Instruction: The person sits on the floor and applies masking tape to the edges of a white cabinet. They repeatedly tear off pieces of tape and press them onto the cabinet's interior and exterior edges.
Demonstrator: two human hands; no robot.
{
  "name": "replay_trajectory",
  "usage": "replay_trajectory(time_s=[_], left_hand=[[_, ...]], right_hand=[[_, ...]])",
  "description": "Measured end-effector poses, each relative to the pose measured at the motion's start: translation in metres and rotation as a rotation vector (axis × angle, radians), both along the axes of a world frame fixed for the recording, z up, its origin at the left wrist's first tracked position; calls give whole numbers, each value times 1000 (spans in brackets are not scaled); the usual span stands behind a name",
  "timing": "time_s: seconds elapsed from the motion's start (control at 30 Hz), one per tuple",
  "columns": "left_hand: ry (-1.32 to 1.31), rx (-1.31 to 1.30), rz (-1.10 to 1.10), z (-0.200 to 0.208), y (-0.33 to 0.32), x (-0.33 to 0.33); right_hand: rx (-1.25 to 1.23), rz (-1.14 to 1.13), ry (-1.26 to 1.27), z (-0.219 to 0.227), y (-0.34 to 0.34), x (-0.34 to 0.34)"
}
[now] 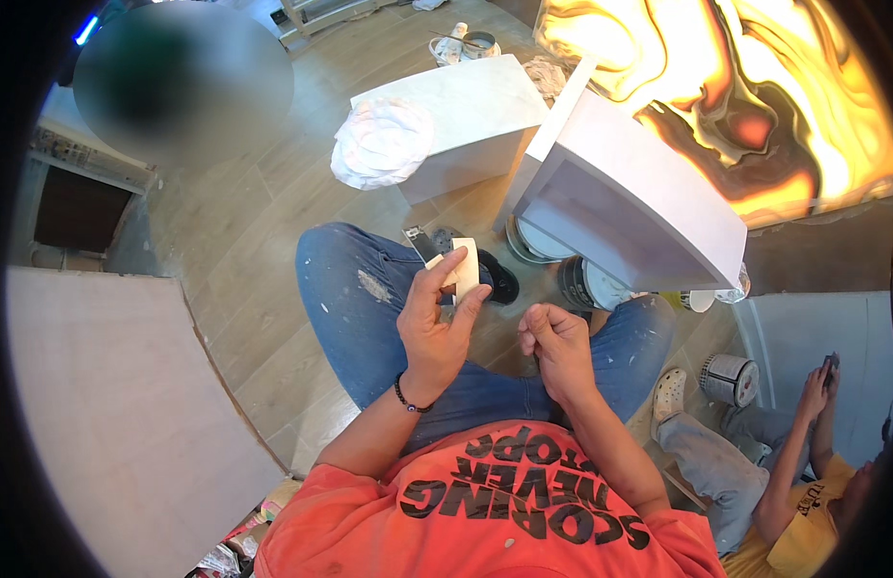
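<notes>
At nine o'clock from my knees lies one big pale board (119, 405), flat on the wood floor (244, 250). My left hand (435, 323) is up over my left thigh, thumb and fingers pinched on one small folded pale sheet (463, 269) (sandpaper or tape backing, I cannot tell which), with a dark narrow tool (425, 244) poking out behind it at eleven o'clock. My right hand (557, 345), just beside the left at three o'clock, is curled loosely closed with nothing I can see in it; the two hands are apart, not touching. I judge the work barely under way: the sheet is in my grip but has not been put to any surface yet.

Up at twelve o'clock there is one white block (466, 116) with one crumpled white cloth (381, 143) on its left end. At one o'clock stands one grey-white curved panel (639, 202), resting on two round cans (586, 284); a third can (729, 379) sits at three o'clock. At four o'clock one other person (793, 462) sits holding something dark in both hands
</notes>
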State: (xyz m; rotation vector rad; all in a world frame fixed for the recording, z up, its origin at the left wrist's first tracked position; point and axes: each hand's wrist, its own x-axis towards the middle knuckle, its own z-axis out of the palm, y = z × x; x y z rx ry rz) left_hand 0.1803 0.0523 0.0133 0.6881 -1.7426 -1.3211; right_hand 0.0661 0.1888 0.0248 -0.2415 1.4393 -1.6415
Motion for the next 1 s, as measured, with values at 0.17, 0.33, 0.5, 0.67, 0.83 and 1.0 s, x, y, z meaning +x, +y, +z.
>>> replay_trajectory(time_s=[0.17, 0.33, 0.5, 0.67, 0.83, 1.0], left_hand=[[25, 38, 2, 1, -5, 1], [1, 65, 29, 1, -2, 4], [30, 45, 32, 5, -4, 5], [-13, 38, 39, 8, -4, 5], [-83, 62, 76, 0, -3, 9], [95, 107, 40, 1, 1, 0]], right_hand=[[10, -42, -28, -3, -7, 0], [50, -45, 11, -10, -4, 0], [125, -27, 73, -10, -5, -3], [204, 7, 191, -29, 9, -16], [232, 44, 209, -36, 18, -28], [338, 286, 344, -67, 45, -32]])
